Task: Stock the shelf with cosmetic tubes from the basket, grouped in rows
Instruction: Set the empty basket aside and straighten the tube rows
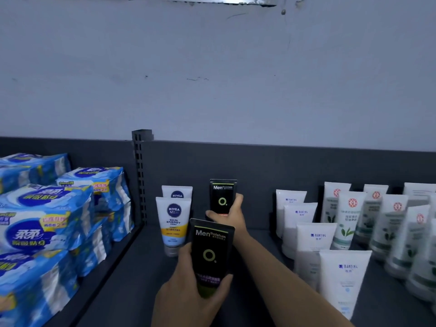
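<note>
Nearest, low in view: left hand (pixel 186 289) curled round the lower end of a black flat plastic tube with a green ring and white "Men" lettering (pixel 208 251), digits showing at both edges, tube upright with the crimped end on top.

Under and around that hand, bare dark grey metal shelf deck (pixel 132 274), open leftward as far as a raised edge. Past that edge, left of the left hand, stacked blue-and-white soft plastic packs (pixel 44 223), well apart from both hands.

Just right of the right forearm (pixel 278 267), a row of white plastic tubes with small blue logos (pixel 344 274), lined up towards the back, the nearest close beside the forearm; touching or not, cannot tell. Further right, rows of white tubes with green leaves and red round seals (pixel 349 218).

Just left of the near black tube, a white-and-yellow plastic tube marked NIVEA MEN (pixel 173 223), standing cap down, with a second white NIVEA tube (pixel 177 192) right behind it.

Further out, right hand (pixel 227 214) stretched ahead, fingers and thumb closed round the lower part of a second black plastic tube of the same print (pixel 223 197), upright, near the dark grey back panel (pixel 271 166) and just right of the rear NIVEA tube. Between that hand and the blue-logo row, an open gap of deck.

Left of the panel, a slotted dark upright post (pixel 140 175). Farthest, a pale scuffed wall (pixel 212 67).
</note>
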`<state>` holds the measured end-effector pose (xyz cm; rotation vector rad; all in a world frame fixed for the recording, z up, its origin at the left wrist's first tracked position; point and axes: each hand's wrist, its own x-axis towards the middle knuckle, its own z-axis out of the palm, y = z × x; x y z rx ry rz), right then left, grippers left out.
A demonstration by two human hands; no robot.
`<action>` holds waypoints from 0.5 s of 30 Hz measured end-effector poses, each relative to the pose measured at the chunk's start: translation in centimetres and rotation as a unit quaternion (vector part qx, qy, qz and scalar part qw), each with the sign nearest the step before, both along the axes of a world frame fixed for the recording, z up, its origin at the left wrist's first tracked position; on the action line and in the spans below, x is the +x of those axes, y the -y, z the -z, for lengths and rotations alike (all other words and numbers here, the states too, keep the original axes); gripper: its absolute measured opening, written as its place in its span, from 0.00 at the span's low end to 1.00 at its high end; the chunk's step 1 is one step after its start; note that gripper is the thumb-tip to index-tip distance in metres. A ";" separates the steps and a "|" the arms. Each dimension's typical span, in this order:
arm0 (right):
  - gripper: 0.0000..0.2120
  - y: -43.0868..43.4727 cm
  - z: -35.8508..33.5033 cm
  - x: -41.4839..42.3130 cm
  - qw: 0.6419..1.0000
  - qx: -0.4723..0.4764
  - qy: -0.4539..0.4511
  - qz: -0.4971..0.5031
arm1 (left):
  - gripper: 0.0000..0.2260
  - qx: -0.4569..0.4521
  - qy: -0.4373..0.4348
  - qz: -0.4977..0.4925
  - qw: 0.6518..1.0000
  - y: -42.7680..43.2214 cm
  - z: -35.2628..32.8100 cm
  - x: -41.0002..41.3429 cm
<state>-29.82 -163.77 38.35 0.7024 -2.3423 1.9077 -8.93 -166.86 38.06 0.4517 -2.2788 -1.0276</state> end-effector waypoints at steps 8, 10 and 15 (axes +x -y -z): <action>0.34 -0.4 -0.2 1.0 0.997 0.074 0.030 0.003 | 0.30 0.013 -0.023 0.007 1.000 0.3 0.1 0.1; 0.36 -1.2 -0.3 1.3 0.997 0.072 0.034 -0.001 | 0.29 0.018 -0.026 0.020 0.999 0.4 -0.7 -0.1; 0.22 -3.1 -0.1 1.8 0.999 0.044 0.008 0.029 | 0.27 0.001 -0.079 -0.007 0.997 0.7 -3.4 -2.8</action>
